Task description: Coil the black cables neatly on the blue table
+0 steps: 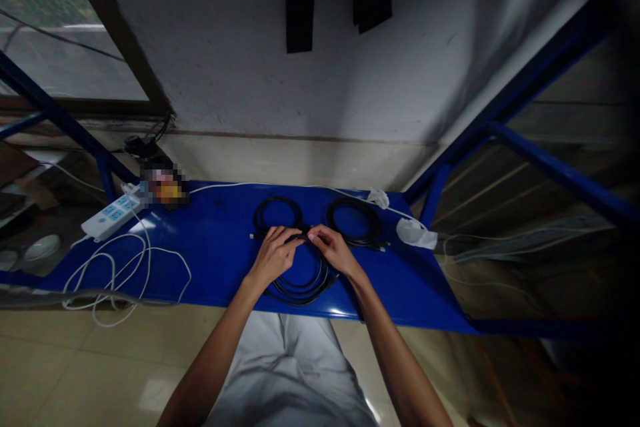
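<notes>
A coil of black cable [300, 297] rests near the front edge of a blue table [215, 247]. At the coil's far side, my left hand [275, 255] and my right hand [336, 250] meet with fingertips almost touching. Both are closed in a pinch on the black cable there; the exact grip is partly hidden by the fingers. Behind my left hand lies a second black cable coil [278, 199], and a plug end pokes out left of that hand. A third, thicker-looking black cable coil [373, 235] sits behind my right hand, its connector ends pointing right.
On the left stand a white power strip [106, 217] and a loose white cord [145, 260] looping over the front edge. Crumpled white plastic [416, 235] lies at the right. Blue frame bars [505, 93] rise on both sides, with a wall [240, 93] behind.
</notes>
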Tool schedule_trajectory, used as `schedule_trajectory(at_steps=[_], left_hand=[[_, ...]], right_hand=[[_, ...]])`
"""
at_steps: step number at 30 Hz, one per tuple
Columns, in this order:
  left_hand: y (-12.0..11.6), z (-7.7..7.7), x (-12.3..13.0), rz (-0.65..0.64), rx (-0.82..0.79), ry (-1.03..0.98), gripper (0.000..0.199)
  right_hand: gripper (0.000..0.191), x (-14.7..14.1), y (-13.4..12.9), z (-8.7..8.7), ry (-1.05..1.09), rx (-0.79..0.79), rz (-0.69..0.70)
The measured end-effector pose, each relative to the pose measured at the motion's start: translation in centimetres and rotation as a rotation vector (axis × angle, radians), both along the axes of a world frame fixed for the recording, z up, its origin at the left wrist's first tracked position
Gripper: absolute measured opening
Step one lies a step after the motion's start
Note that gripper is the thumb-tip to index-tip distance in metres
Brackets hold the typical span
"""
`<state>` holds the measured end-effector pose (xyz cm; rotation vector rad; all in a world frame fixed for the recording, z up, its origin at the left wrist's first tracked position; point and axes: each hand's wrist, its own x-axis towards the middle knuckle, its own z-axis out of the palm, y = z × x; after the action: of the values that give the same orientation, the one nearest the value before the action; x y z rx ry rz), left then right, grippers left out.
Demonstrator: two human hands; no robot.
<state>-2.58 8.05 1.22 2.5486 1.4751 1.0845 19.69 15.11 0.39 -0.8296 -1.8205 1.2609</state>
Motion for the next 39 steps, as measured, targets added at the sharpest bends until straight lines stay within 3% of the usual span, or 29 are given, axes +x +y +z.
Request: schedule_trajectory(at_steps=[8, 13, 18, 28, 39], left_hand=[[-0.1, 0.6, 0.4, -0.003, 0.019, -0.032, 0.042], [-0.2, 0.9, 0.8, 0.004, -0.013, -0.036, 0.022], [0.1, 0.6, 1.0, 0.018, -0.021, 0.02, 0.019], [-0.3, 0.4, 1.4, 0.025, 0.036, 0.086, 0.022], [-0.4, 1.2, 1.4, -0.012, -0.05, 0.096, 0.019]], right_hand=[[0.031, -0.1, -0.4, -0.3, 0.048, -0.084, 0.049], [0.034, -0.2, -0.5, -0.2, 0.101, -0.175, 0.071], [0.038, -0.3, -0.5, -0.2, 0.109, -0.231, 0.052], [0.036, -0.4, -0.5, -0.9, 0.049, -0.138, 0.013], [0.037, -0.3, -0.8, -0.4, -0.066, 0.018, -0.055]])
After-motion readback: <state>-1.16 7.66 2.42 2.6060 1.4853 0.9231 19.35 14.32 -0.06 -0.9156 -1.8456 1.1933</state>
